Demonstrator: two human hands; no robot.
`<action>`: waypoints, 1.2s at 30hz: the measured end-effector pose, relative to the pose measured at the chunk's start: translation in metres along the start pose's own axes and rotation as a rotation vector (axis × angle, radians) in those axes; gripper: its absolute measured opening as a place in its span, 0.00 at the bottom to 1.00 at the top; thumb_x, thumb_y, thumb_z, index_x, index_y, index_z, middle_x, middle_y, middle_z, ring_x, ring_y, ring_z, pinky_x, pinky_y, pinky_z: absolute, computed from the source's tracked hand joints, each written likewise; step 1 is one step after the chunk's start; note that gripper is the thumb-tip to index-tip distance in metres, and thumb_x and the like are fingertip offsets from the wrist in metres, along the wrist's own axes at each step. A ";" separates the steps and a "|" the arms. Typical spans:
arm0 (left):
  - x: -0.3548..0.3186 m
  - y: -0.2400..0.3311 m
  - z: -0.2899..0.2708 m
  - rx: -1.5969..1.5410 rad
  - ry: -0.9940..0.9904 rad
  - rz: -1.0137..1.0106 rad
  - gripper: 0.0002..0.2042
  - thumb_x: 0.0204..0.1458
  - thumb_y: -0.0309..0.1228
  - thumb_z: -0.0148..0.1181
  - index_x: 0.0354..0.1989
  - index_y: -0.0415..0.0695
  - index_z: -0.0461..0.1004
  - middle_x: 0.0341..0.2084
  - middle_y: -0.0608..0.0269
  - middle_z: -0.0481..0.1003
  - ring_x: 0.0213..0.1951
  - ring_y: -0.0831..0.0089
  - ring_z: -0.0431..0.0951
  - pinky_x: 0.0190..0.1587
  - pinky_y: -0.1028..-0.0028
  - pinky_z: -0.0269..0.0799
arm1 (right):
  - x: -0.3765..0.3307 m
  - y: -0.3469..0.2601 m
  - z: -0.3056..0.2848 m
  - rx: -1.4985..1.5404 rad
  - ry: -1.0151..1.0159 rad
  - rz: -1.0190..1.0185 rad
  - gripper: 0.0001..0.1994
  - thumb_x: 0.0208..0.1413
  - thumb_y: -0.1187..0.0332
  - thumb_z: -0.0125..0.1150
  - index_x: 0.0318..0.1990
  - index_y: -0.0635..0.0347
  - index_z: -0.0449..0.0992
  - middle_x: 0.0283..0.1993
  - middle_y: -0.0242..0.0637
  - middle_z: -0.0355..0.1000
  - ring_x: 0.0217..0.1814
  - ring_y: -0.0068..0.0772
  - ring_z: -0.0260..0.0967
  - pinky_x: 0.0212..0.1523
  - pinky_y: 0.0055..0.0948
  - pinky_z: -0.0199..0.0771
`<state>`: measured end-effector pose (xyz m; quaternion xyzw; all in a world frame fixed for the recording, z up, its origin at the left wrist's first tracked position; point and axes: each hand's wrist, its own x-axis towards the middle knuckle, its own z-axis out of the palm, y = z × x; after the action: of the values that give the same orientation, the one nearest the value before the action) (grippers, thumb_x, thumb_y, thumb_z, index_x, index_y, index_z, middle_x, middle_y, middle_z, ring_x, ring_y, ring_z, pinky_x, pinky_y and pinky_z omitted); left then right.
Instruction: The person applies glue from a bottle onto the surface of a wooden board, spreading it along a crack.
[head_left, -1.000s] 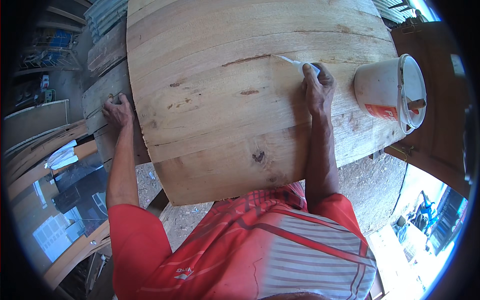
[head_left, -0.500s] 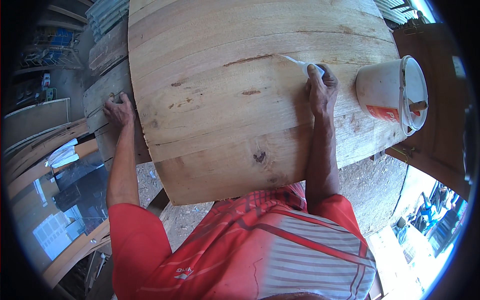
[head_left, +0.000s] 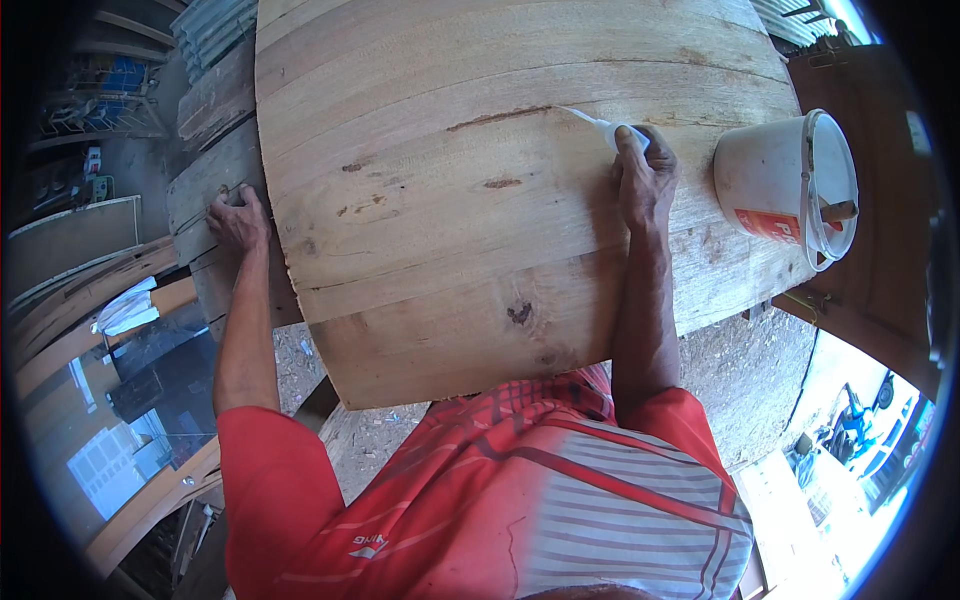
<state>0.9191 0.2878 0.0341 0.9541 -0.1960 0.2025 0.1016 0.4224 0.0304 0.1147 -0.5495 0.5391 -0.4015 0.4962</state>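
My right hand (head_left: 648, 178) is wrapped round a white squeeze bottle (head_left: 606, 127) with a long thin nozzle. The nozzle points left, its tip at the right end of a dark crack (head_left: 500, 117) in a broad panel of joined wooden boards (head_left: 430, 220). Past the panel's left edge, my left hand (head_left: 240, 222) rests with bent, parted fingers on lower, weathered planks (head_left: 205, 185); nothing shows in it. Other dark flaws and a knot (head_left: 519, 314) mark the panel.
A white bucket (head_left: 762, 170) with a wire handle and a wooden stick in it stands at the panel's right end. Brown boarding (head_left: 860, 240) lies beyond it. Corrugated sheets (head_left: 215, 35) are at the far left, a white cloth (head_left: 127, 305) on a beam lower left.
Both hands hold nearly the same places, and the nozzle tip stays close to the crack's right end. Only a very slight shift of the view shows.
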 end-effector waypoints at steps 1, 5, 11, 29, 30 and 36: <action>0.000 0.000 0.000 -0.003 -0.002 -0.001 0.29 0.51 0.52 0.59 0.52 0.39 0.71 0.51 0.44 0.71 0.58 0.48 0.67 0.60 0.53 0.62 | 0.000 0.000 0.000 -0.003 0.005 -0.010 0.11 0.63 0.62 0.60 0.38 0.63 0.79 0.19 0.24 0.65 0.19 0.13 0.57 0.20 0.19 0.54; 0.001 -0.001 0.001 -0.007 0.002 -0.006 0.29 0.50 0.52 0.59 0.52 0.39 0.71 0.51 0.44 0.71 0.58 0.48 0.67 0.60 0.53 0.62 | 0.003 0.006 -0.002 0.024 0.000 -0.013 0.11 0.63 0.62 0.60 0.39 0.63 0.79 0.19 0.24 0.65 0.18 0.13 0.57 0.19 0.19 0.53; 0.002 -0.002 0.002 0.014 0.001 -0.002 0.29 0.50 0.52 0.59 0.51 0.39 0.71 0.52 0.44 0.71 0.58 0.48 0.67 0.60 0.53 0.63 | 0.004 0.010 -0.003 0.042 0.006 -0.029 0.11 0.63 0.63 0.60 0.38 0.63 0.79 0.19 0.24 0.65 0.18 0.13 0.57 0.19 0.19 0.53; 0.002 -0.004 0.005 0.012 0.029 0.012 0.28 0.49 0.52 0.61 0.49 0.40 0.73 0.50 0.45 0.72 0.56 0.49 0.69 0.58 0.53 0.64 | 0.005 0.011 -0.004 -0.015 0.056 -0.024 0.10 0.63 0.64 0.60 0.37 0.63 0.79 0.19 0.24 0.65 0.19 0.13 0.57 0.20 0.19 0.54; 0.002 -0.006 0.007 0.009 0.033 0.007 0.28 0.49 0.52 0.61 0.49 0.40 0.73 0.49 0.45 0.72 0.56 0.48 0.69 0.58 0.52 0.64 | 0.005 0.011 -0.004 -0.019 0.058 -0.036 0.11 0.63 0.64 0.60 0.37 0.63 0.79 0.19 0.24 0.65 0.19 0.13 0.57 0.20 0.19 0.54; 0.003 -0.008 0.008 0.015 0.039 0.032 0.27 0.49 0.51 0.62 0.49 0.41 0.72 0.50 0.46 0.72 0.56 0.48 0.68 0.57 0.52 0.64 | 0.005 0.007 -0.010 0.059 0.058 0.024 0.12 0.62 0.63 0.61 0.37 0.65 0.79 0.22 0.23 0.65 0.24 0.13 0.57 0.24 0.19 0.56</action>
<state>0.9279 0.2912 0.0274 0.9475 -0.2075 0.2242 0.0948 0.4121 0.0251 0.1089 -0.5162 0.5479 -0.4271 0.5009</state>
